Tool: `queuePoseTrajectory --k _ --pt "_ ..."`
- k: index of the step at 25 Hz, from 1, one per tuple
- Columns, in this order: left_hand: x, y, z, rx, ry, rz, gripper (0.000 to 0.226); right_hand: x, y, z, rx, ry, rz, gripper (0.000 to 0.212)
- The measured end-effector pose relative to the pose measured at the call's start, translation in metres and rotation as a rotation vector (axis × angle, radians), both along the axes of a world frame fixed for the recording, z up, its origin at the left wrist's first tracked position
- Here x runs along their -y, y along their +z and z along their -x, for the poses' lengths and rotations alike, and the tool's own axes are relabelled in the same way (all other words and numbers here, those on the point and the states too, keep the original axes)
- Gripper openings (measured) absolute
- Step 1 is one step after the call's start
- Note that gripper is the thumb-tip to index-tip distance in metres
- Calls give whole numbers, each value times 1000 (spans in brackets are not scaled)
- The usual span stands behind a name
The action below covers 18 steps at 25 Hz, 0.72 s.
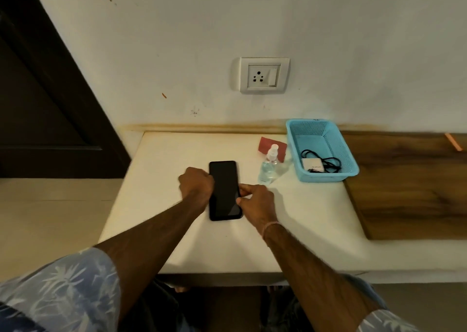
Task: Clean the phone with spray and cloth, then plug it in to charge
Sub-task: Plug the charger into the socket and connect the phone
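Phone [225, 190]: flat on the table [156, 205], left of the blue basket [326, 139].
I log my left hand [197, 183] curled on its left edge and my right hand [256, 201] pinching its right edge; spray bottle [269, 166] and red cloth [265, 144] just left of the basket, charger [313, 166] inside it.

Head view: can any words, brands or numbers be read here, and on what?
None can be read.
White charger in the blue basket: small print, too blurred.
Wall: faint dark mark, illegible.
On the phone and spray bottle: no text shows.
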<state>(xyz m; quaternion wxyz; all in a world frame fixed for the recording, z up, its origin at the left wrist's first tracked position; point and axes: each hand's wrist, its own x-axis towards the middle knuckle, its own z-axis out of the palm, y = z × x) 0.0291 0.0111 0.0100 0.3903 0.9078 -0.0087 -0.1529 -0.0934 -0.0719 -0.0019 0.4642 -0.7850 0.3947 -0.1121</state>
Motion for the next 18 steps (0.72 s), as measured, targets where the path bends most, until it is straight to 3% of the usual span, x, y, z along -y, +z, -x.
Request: queuePoseTrajectory --k 3,6,8,11,15,18 --pt "-8 -8 5 -2 27 142 23 14 13 19 46 52 -49 36" --pt "-22 -13 11 -52 53 252 33 50 39 40 166 -44 -22 19" --pt "-30 -16 17 -53 26 288 30 85 59 48 179 -210 159 7" --pt "-38 -22 27 -7 -40 318 18 143 79 50 -43 -353 413 16" --pt "-44 -27 31 4 -72 337 43 184 70 39 -516 -54 374 37" --pt "-45 -30 31 16 -101 338 46 191 67 25 -645 99 408 38"
